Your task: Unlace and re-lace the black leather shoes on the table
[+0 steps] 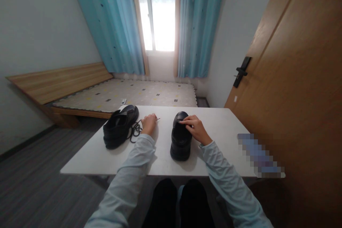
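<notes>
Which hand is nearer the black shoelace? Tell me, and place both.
Left. The left hand pinches the black shoelace, whose tip pokes past its fingers; the right hand is farther off, to the right, fingers at the black shoe there.

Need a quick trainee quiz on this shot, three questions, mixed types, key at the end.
1. True or false: the right hand touches the right-hand black shoe.
2. What lies between the left hand and the left-hand black shoe?
A) a phone
B) a black shoelace
C) a sock
3. Fill the gap: the curtains beside the window are ____.

Key: 1 true; 2 B; 3 blue
</notes>
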{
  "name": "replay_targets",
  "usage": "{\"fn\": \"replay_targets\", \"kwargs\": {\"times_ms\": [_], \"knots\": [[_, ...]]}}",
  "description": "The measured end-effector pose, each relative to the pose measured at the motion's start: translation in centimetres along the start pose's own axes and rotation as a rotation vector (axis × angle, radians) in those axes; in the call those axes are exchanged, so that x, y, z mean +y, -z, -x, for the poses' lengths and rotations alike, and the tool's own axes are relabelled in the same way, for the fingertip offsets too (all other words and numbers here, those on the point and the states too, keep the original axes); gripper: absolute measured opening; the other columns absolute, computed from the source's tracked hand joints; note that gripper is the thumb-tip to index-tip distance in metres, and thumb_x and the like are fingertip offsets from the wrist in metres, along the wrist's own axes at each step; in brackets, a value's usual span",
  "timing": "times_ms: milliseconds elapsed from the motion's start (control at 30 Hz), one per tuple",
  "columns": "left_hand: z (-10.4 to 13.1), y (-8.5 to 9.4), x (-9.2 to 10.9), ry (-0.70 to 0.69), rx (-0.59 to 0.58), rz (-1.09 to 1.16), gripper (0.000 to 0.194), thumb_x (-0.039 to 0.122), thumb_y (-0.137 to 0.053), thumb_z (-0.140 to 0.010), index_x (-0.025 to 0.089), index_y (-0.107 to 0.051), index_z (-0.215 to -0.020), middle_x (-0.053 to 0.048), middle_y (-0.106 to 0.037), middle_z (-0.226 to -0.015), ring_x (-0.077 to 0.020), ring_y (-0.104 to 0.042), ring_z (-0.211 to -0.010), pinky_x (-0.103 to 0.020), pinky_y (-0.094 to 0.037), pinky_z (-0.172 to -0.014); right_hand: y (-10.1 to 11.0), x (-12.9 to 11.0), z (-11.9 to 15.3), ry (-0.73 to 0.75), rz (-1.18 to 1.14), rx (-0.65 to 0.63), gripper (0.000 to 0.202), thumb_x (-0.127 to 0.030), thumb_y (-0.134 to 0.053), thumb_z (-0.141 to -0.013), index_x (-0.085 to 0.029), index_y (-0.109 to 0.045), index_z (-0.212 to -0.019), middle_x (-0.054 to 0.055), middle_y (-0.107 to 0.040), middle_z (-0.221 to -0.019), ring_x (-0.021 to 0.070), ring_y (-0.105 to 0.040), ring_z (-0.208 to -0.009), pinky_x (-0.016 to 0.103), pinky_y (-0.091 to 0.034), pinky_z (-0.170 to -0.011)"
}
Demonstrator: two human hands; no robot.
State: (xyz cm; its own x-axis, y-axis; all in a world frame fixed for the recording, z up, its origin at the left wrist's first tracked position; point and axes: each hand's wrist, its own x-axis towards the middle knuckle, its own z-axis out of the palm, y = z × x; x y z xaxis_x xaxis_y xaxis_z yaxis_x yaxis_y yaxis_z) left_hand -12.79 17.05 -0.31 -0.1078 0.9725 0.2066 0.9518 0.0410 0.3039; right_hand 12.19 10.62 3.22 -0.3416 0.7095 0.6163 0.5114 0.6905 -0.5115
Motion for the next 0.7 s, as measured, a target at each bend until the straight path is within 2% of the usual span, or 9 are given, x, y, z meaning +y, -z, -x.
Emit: {"fn": "replay_targets", "kwargs": {"times_ms": [100, 200, 267, 400, 600, 700], "knots": [[0.1, 0.5, 0.9, -0.179, -0.070, 0.260, 0.020, 0.023, -0.049, -0.086, 0.015, -0.061, -0.100, -0.011, -0.071, -0.090, -0.0206, -0.065, -0.085, -0.030, -0.044, -0.077, 0.0, -0.2, 0.0, 0.008, 0.010, -0.014, 0.037, -0.002, -0.053, -0.074, -0.026, -0.076, -0.090, 0.004, -0.069, -0.089, 0.0214, -0.054, -0.088, 0.040, -0.044, -0.084], [0.3, 0.7, 2.0, -0.322, -0.093, 0.540, 0.024, 0.027, -0.050, -0.086, 0.017, -0.062, -0.104, -0.005, -0.072, -0.082, -0.0164, -0.066, -0.081, -0.027, -0.047, -0.079, 0.0, -0.4, 0.0, 0.006, 0.017, -0.037, 0.035, -0.002, -0.054, -0.074, -0.026, -0.076, -0.086, 0.003, -0.069, -0.088, 0.0215, -0.053, -0.088, 0.040, -0.043, -0.084], [0.3, 0.6, 2.6, -0.355, -0.093, 0.697, 0.027, 0.032, -0.050, -0.085, 0.017, -0.064, -0.102, -0.005, -0.072, -0.081, -0.0166, -0.067, -0.082, -0.028, -0.048, -0.081, 0.0, -0.4, 0.1, 0.002, 0.028, -0.042, 0.032, -0.003, -0.056, -0.074, -0.026, -0.076, -0.083, 0.003, -0.070, -0.087, 0.0214, -0.053, -0.088, 0.040, -0.043, -0.084], [0.5, 0.2, 3.0, -0.355, -0.148, 0.980, 0.033, 0.041, -0.056, -0.081, 0.013, -0.065, -0.093, -0.011, -0.072, -0.094, -0.0190, -0.069, -0.083, -0.031, -0.053, -0.078, -0.1, -0.4, 0.1, 0.013, 0.051, -0.060, 0.028, -0.004, -0.057, -0.072, -0.025, -0.075, -0.077, 0.002, -0.069, -0.085, 0.0205, -0.053, -0.086, 0.039, -0.042, -0.084], [1.4, 1.0, 3.3, -0.420, -0.131, 0.925, 0.034, 0.045, -0.062, -0.078, 0.014, -0.070, -0.088, -0.010, -0.073, -0.090, -0.0201, -0.067, -0.086, -0.033, -0.054, -0.081, 0.1, -0.7, 0.1, 0.008, 0.067, -0.146, 0.025, -0.004, -0.055, -0.069, -0.023, -0.071, -0.071, 0.002, -0.069, -0.086, 0.0211, -0.053, -0.090, 0.040, -0.039, -0.086], [1.9, 1.1, 3.6, -0.485, -0.135, 0.961, 0.033, 0.044, -0.065, -0.075, 0.014, -0.072, -0.086, -0.010, -0.072, -0.092, -0.0203, -0.066, -0.089, -0.033, -0.055, -0.081, 0.1, -1.1, 0.0, -0.040, 0.046, -0.136, 0.021, -0.007, -0.053, -0.072, -0.021, -0.068, -0.070, 0.002, -0.068, -0.083, 0.0207, -0.055, -0.089, 0.039, -0.039, -0.086]]}}
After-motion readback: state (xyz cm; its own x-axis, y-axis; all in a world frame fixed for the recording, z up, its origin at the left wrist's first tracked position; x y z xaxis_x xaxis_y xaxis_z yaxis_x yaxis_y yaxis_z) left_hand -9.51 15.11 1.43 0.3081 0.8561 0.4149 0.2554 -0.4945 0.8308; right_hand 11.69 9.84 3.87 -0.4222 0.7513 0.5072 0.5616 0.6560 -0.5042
